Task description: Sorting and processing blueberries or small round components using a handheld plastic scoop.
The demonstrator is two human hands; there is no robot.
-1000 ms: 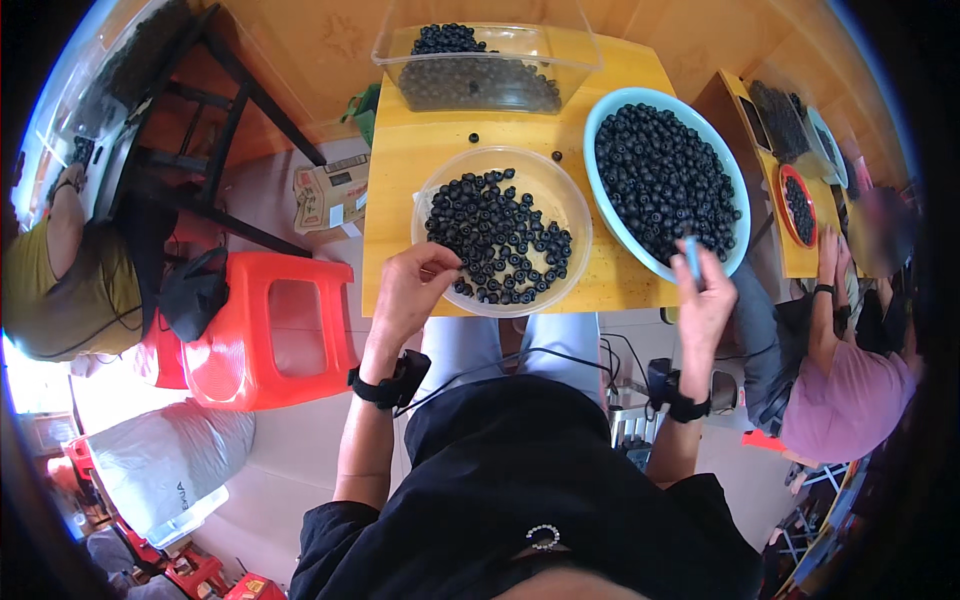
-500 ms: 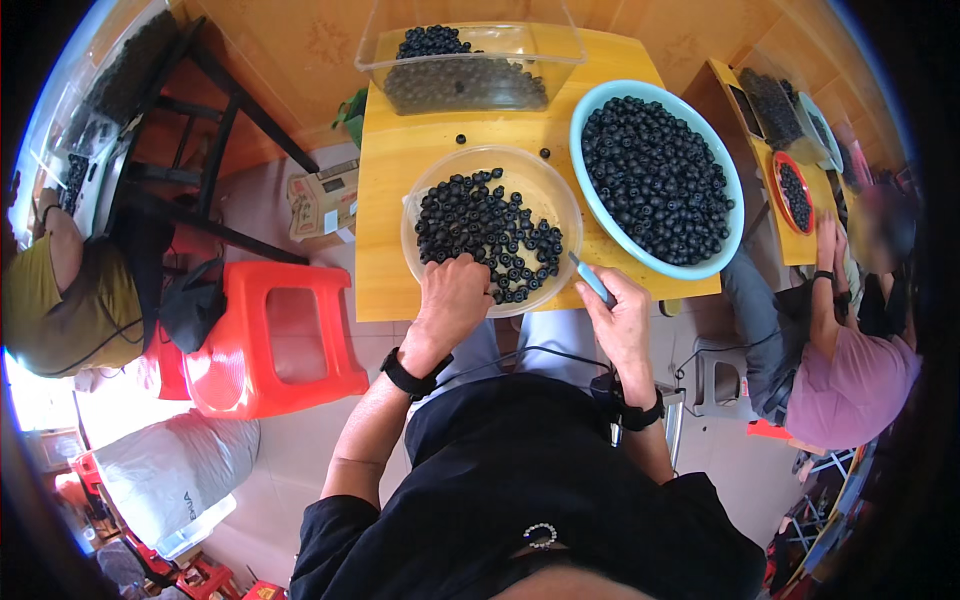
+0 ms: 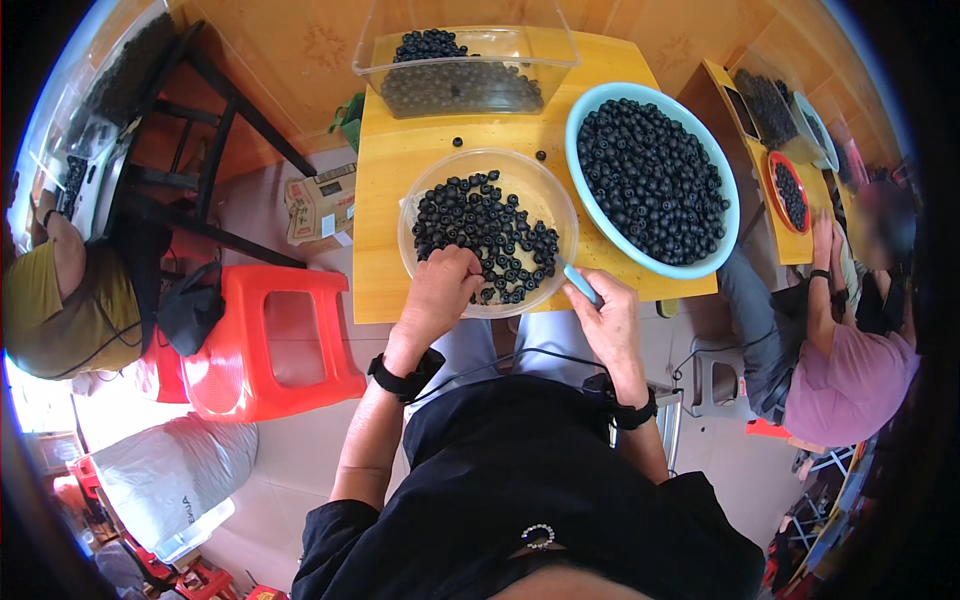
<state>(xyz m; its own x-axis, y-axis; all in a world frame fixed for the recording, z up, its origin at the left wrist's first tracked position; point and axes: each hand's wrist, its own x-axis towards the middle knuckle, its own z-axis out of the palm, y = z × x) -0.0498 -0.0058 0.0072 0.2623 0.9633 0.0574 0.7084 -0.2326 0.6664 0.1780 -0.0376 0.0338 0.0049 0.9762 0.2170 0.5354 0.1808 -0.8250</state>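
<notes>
Small black balls (image 3: 470,210) lie loose in the round clear tray (image 3: 540,190); a blue tool (image 3: 583,286) slants by its lower-right rim.

The yellow table (image 3: 380,200) carries a far-edge bin (image 3: 553,72), a near-edge tray (image 3: 540,195), two beads (image 3: 457,142) between them, and a right-edge basin (image 3: 574,150).

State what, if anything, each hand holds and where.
The right hand holds a slim blue tool by its near end. The left hand is among the dark beads; whether it grips any cannot be told.
</notes>
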